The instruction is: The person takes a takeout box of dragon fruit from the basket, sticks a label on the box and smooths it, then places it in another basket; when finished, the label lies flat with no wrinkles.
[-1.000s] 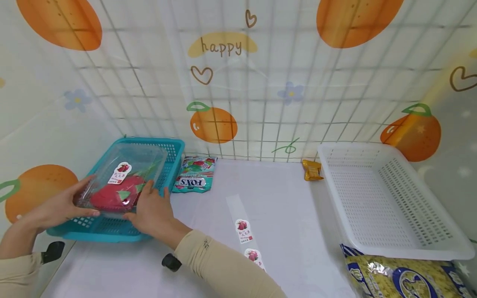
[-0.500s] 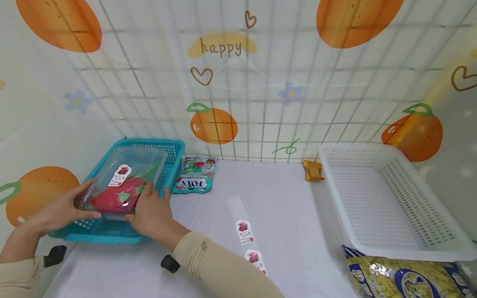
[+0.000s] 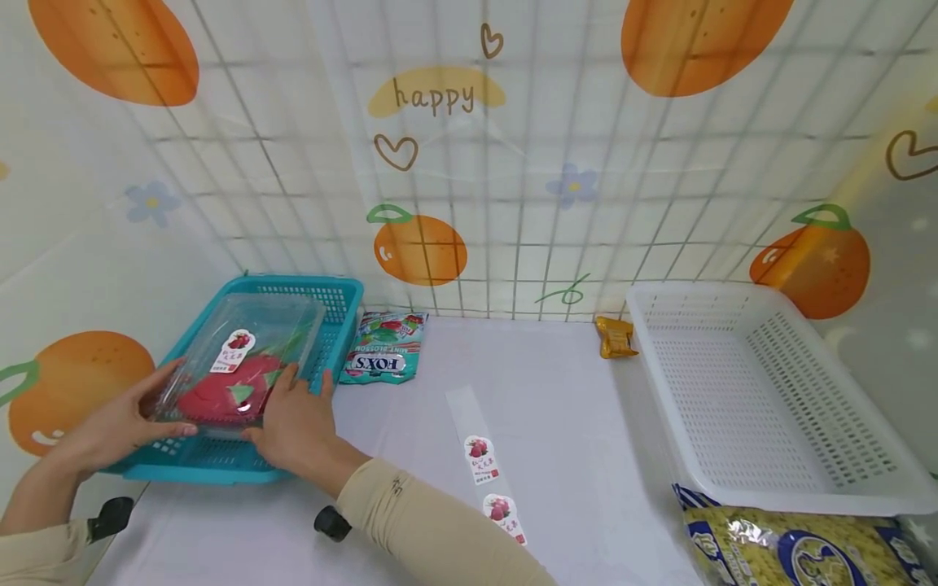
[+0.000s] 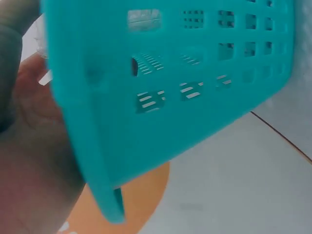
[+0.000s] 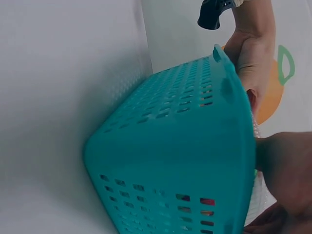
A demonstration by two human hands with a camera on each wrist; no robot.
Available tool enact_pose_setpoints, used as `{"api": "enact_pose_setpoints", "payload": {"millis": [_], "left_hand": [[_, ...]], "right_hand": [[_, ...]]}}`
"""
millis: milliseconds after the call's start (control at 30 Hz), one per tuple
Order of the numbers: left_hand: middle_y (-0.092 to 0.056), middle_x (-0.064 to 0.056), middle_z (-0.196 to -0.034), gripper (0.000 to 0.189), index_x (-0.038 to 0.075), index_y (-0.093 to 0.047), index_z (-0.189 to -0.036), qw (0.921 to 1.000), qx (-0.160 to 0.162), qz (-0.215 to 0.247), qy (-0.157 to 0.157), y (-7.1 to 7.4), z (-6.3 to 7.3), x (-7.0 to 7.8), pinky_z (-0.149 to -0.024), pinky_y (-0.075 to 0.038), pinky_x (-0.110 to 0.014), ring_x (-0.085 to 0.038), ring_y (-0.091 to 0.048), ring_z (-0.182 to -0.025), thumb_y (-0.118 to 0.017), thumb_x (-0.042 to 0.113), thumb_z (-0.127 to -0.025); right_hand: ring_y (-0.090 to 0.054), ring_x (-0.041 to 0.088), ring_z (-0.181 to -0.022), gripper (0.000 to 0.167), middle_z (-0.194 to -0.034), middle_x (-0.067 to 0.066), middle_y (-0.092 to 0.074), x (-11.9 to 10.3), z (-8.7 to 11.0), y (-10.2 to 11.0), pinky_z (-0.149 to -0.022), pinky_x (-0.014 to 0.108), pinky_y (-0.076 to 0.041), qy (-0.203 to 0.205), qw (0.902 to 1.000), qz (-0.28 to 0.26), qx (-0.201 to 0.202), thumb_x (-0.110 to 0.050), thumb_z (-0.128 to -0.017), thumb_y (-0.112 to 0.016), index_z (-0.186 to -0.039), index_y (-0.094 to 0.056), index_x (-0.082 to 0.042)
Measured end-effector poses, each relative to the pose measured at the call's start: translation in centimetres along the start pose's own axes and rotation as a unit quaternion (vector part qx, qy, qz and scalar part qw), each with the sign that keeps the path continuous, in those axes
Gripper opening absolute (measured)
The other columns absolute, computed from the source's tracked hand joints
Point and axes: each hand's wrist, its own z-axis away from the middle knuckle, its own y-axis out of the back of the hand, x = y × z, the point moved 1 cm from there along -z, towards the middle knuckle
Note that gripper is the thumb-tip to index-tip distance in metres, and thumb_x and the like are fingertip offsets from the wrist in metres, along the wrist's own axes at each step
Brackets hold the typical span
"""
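Observation:
A clear plastic clamshell box (image 3: 282, 313) sits low inside a teal basket (image 3: 183, 470) at the left. Within the box lies a red dragon fruit (image 3: 220, 400) with green tips, and a white dragon-fruit sticker (image 3: 234, 352) is stuck on the lid. My left hand (image 3: 120, 423) grips the box's left front corner, thumb along its front. Its right side is held by my right hand (image 3: 296, 419), fingers spread over the edge. In both wrist views the basket wall (image 4: 146, 141) hides most of the box and the fingertips.
Right of the basket lies a teal FOX'S candy bag (image 3: 386, 348). A strip of stickers (image 3: 479, 458) is on the white table. Farther right are a small orange packet (image 3: 615, 337), a white basket (image 3: 681, 439) and a yellow pasta-like bag (image 3: 799, 545). A grid wall stands behind.
The box has sunk a little lower into the teal basket, both hands moving with it. The other things stay in place; the head view has shifted slightly.

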Motion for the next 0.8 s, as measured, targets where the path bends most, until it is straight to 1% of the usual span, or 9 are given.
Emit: {"api": "enact_pose_setpoints", "payload": {"millis": [167, 233, 367, 500, 600, 800], "left_hand": [[-0.015, -0.050, -0.152, 0.113, 0.013, 0.011, -0.162, 0.9998, 0.004, 0.017, 0.008, -0.2, 0.1, -0.1, -0.096, -0.044, -0.075, -0.066, -0.027, -0.126, -0.075, 0.039, -0.093], [-0.015, -0.049, -0.152, 0.112, 0.012, 0.010, -0.162, 0.9997, 0.006, 0.019, 0.011, -0.3, 0.2, -0.1, -0.094, -0.046, -0.074, -0.065, -0.027, -0.126, -0.075, 0.038, -0.093], [-0.017, -0.048, -0.152, 0.111, 0.012, 0.008, -0.162, 0.9996, 0.008, 0.025, 0.011, -0.5, 0.2, -0.2, -0.090, -0.053, -0.067, -0.064, -0.027, -0.126, -0.075, 0.038, -0.093], [-0.016, -0.047, -0.153, 0.112, 0.011, 0.008, -0.163, 0.9993, 0.009, 0.035, 0.014, -0.7, 0.3, -0.5, -0.085, -0.059, -0.057, -0.064, -0.026, -0.127, -0.075, 0.039, -0.093], [-0.016, -0.047, -0.153, 0.112, 0.010, 0.007, -0.162, 0.9992, 0.010, 0.036, 0.014, -0.8, 0.3, -0.6, -0.082, -0.061, -0.052, -0.064, -0.027, -0.127, -0.076, 0.038, -0.092], [-0.015, -0.047, -0.154, 0.111, 0.008, 0.007, -0.162, 0.9990, 0.008, 0.042, 0.008, -0.7, 0.2, -0.6, -0.080, -0.062, -0.048, -0.064, -0.026, -0.128, -0.076, 0.036, -0.093]], "right_hand": [[-0.062, 0.011, -0.127, 0.103, -0.137, -0.004, -0.064, 0.0, -0.1, -0.4, -0.126, 0.048, -0.025, 0.001, 1.0000, 0.006, 0.000, -0.070, -0.084, -0.068, -0.157, -0.034, -0.006], [-0.062, 0.009, -0.127, 0.103, -0.136, -0.004, -0.064, 0.0, -0.2, -0.5, -0.126, 0.047, -0.024, 0.000, 0.9999, 0.012, 0.000, -0.071, -0.084, -0.067, -0.157, -0.034, -0.006], [-0.061, 0.009, -0.129, 0.102, -0.138, -0.004, -0.063, 0.0, -0.2, -0.6, -0.126, 0.047, -0.024, 0.003, 0.9997, 0.023, 0.001, -0.072, -0.085, -0.065, -0.157, -0.035, -0.005], [-0.058, 0.010, -0.132, 0.101, -0.141, -0.002, -0.062, 0.0, -0.1, -0.9, -0.127, 0.048, -0.023, 0.011, 0.9995, 0.029, -0.004, -0.071, -0.086, -0.064, -0.157, -0.034, -0.005], [-0.057, 0.011, -0.133, 0.101, -0.142, -0.002, -0.061, 0.1, -0.2, -1.2, -0.127, 0.049, -0.022, 0.015, 0.9995, 0.028, -0.005, -0.070, -0.087, -0.063, -0.157, -0.034, -0.005], [-0.057, 0.011, -0.134, 0.100, -0.143, -0.002, -0.060, 0.2, -0.4, -1.4, -0.127, 0.048, -0.021, 0.018, 0.9995, 0.027, 0.003, -0.070, -0.087, -0.063, -0.157, -0.034, -0.005]]}}
